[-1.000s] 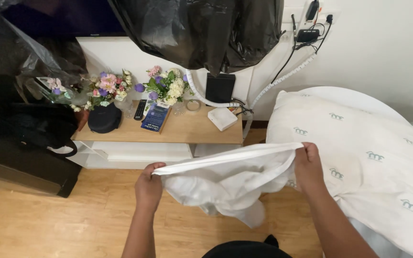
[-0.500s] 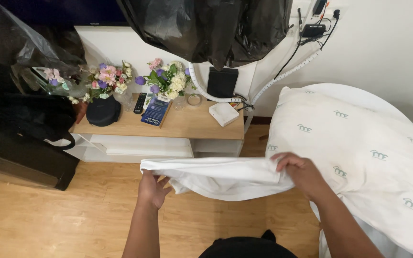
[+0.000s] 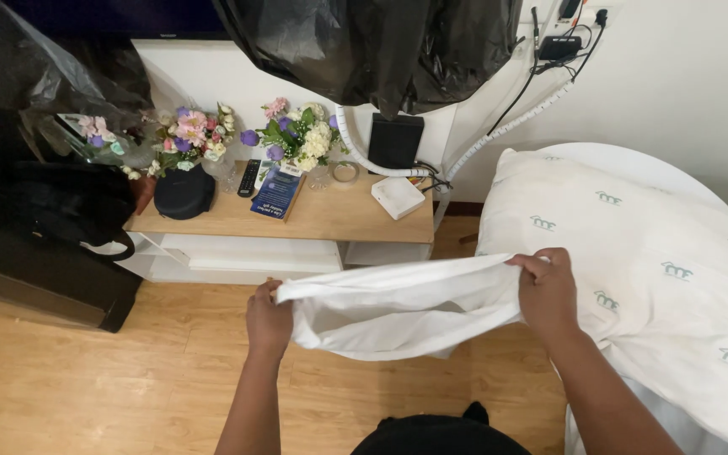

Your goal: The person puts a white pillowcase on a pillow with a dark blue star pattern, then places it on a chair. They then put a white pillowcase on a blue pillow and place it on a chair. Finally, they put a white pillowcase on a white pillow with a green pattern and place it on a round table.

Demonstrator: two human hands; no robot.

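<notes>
A white pillowcase [image 3: 398,307] hangs stretched between both hands above the wooden floor, its mouth gaping toward me. My left hand [image 3: 269,318] grips its left corner. My right hand [image 3: 547,291] pinches the upper edge at the right, next to a big white pillow [image 3: 634,253] with small teal marks that lies on the bed.
A low wooden bedside table [image 3: 330,221] stands ahead with flower bunches [image 3: 301,135], a black round case [image 3: 183,194], a blue booklet [image 3: 276,192], a remote and a white box [image 3: 397,197]. Black plastic sheeting [image 3: 372,42] hangs above. A black bag [image 3: 52,211] sits at the left. Cables run down the white wall.
Both hands dropped with the pillowcase, then rose slightly. The cloth went from a taut strip with folds hanging below to a bundled shape with its mouth open. My right hand shifted its grip along the edge.
</notes>
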